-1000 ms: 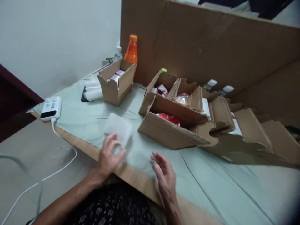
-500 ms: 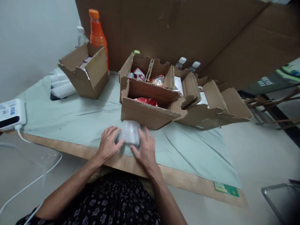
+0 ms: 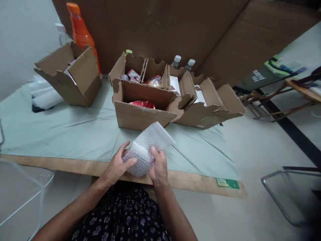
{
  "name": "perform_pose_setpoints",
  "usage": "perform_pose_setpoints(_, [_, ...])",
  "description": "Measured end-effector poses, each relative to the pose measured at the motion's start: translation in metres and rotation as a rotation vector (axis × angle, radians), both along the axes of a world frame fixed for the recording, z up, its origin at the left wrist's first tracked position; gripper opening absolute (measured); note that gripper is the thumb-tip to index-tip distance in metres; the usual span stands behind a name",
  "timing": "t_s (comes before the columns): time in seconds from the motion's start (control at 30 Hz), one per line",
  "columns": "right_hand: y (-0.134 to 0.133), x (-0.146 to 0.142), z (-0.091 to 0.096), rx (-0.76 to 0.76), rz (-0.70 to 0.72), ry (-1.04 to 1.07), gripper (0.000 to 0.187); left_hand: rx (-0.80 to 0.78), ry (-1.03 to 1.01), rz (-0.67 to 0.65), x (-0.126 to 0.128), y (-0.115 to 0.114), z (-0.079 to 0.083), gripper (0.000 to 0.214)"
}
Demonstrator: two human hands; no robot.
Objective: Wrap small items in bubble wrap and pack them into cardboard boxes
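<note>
Between my two hands, just above the table's front edge, is a piece of clear bubble wrap [image 3: 144, 144], its upper flap tilted up to the right. My left hand [image 3: 119, 164] grips its lower left side, thumb across the front. My right hand [image 3: 158, 164] pinches its right side, with the thumb on top and the other fingers behind. Whether anything lies inside the wrap cannot be seen. Right behind it stands an open cardboard box [image 3: 145, 115] with a red packet [image 3: 142, 104] in it.
More open cardboard boxes [image 3: 208, 110] stand in a row behind, holding packets and white cards. At the left are another box [image 3: 87, 83], an orange bottle [image 3: 81, 33] and rolled clear plastic [image 3: 47, 97]. A pale green cloth [image 3: 82, 134] covers the table. A metal-framed chair [image 3: 273, 201] is at the right.
The bubble wrap has been lifted off the cloth and one flap has opened out to the upper right. Both hands now grip it closer to me. The view has shifted right.
</note>
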State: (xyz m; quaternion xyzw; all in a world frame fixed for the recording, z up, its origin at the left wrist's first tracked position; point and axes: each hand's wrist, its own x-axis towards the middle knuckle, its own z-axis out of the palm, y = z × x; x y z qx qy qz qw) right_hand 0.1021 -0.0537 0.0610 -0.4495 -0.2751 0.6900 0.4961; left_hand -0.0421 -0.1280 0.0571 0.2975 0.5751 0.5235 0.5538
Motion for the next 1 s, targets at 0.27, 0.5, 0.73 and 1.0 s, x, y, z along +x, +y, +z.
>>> perform_pose_setpoints(0.27, [-0.005,0.062,-0.009,0.417,-0.248,-0.632,0.055,-0.027,0.060,-0.140,-0.026,-0.008,0.016,0.033])
perform_pose_setpoints(0.5, [-0.017,0.047,0.008,0.653,0.444,-0.754,0.047,0.072,0.057,-0.159,-0.017,-0.002,0.015,0.014])
perform_pose_setpoints(0.73, [0.012,0.076,0.019,0.393,0.122,-0.501,0.028,0.027,0.186,-0.181,-0.072,0.000,0.036,0.021])
perform_pose_setpoints(1.0, [0.041,0.113,0.014,0.519,0.024,-1.008,0.036,-0.059,0.787,-0.095,-0.128,0.029,0.028,0.040])
